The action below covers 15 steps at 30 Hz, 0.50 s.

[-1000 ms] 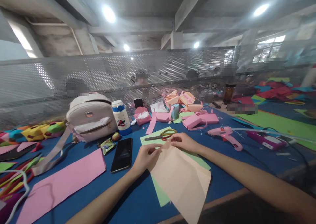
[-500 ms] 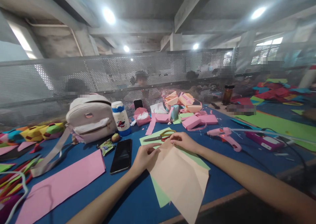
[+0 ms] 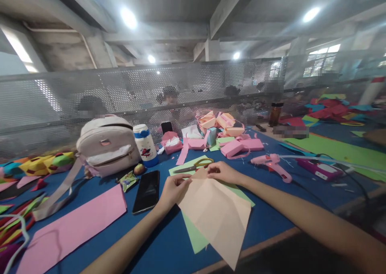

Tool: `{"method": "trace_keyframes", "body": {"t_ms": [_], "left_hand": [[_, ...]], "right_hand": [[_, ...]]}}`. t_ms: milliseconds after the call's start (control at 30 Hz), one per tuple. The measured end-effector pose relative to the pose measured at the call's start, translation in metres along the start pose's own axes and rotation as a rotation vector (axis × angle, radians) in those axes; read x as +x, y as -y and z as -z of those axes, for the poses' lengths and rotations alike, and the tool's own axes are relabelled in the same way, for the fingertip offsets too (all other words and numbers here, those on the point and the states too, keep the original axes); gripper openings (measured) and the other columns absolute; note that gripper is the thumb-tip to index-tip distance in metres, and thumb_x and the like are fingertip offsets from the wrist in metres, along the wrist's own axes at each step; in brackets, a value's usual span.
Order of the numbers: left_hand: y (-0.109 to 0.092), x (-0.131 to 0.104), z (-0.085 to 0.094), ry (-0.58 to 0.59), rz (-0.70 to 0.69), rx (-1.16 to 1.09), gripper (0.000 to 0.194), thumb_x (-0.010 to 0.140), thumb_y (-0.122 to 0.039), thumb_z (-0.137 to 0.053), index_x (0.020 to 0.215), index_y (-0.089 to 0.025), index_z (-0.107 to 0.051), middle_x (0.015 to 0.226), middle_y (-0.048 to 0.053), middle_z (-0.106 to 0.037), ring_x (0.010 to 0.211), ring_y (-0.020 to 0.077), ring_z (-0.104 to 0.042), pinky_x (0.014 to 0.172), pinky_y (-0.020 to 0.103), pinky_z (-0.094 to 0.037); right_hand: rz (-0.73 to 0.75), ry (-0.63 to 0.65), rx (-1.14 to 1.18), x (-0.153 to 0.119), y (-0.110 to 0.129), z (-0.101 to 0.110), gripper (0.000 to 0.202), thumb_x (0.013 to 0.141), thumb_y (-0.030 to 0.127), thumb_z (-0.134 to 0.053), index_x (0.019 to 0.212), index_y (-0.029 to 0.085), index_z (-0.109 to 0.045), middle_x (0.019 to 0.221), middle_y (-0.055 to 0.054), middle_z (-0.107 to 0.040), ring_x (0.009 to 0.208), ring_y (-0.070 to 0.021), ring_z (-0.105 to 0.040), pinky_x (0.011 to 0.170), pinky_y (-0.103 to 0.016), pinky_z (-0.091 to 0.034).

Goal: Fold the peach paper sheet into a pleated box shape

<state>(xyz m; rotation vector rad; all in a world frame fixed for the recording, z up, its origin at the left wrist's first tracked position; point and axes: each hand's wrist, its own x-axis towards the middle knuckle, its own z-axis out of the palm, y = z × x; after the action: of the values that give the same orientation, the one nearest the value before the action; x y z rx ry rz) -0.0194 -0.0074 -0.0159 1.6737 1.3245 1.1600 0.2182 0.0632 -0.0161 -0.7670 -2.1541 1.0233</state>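
A creased peach paper sheet [image 3: 218, 213] lies on top of a green sheet [image 3: 193, 233], its lower corner reaching past the table's front edge. My left hand [image 3: 175, 189] grips the peach sheet's upper left edge between thumb and fingers. At the top, my right hand [image 3: 222, 172] pinches the same sheet near its upper corner, fingers pressed together. Just beyond both hands, scissors [image 3: 194, 166] with yellow-green handles rest on the green sheet.
Left of my hands are a black phone [image 3: 146, 191], a pink sheet [image 3: 78, 225], a backpack [image 3: 108, 147] and a bottle [image 3: 146, 145]. Pink paper boxes [image 3: 241, 145] stand behind. On the right are a pink glue gun [image 3: 273, 165], its cable and a purple box [image 3: 321, 169].
The view has shifted slightly, so most things appear a little further left. The peach sheet lies somewhat flatter, and both hands still hold it.
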Motion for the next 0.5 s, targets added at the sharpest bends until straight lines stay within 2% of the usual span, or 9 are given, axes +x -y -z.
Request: {"method": "trace_keyframes", "body": {"t_ms": [167, 500], "left_hand": [[0.000, 0.001, 0.001, 0.002, -0.003, 0.009, 0.046, 0.071, -0.049, -0.066, 0.088, -0.008, -0.076, 0.063, 0.008, -0.070, 0.051, 0.0180, -0.059, 0.047, 0.023, -0.041], [-0.011, -0.002, 0.003, 0.027, -0.063, 0.076, 0.027, 0.070, -0.040, -0.066, 0.076, -0.015, -0.076, 0.075, 0.006, -0.075, 0.067, 0.0208, -0.066, 0.057, 0.024, -0.045]], "right_hand": [[-0.006, -0.019, -0.035, 0.001, -0.002, 0.003, 0.017, 0.079, 0.032, -0.067, 0.081, 0.015, -0.071, 0.078, -0.004, -0.071, 0.067, -0.0164, -0.061, 0.062, -0.025, -0.042], [0.029, 0.021, -0.135, -0.004, 0.003, 0.002, 0.006, 0.075, 0.021, -0.068, 0.077, 0.016, -0.070, 0.075, -0.002, -0.070, 0.066, -0.0155, -0.057, 0.061, -0.024, -0.038]]}}
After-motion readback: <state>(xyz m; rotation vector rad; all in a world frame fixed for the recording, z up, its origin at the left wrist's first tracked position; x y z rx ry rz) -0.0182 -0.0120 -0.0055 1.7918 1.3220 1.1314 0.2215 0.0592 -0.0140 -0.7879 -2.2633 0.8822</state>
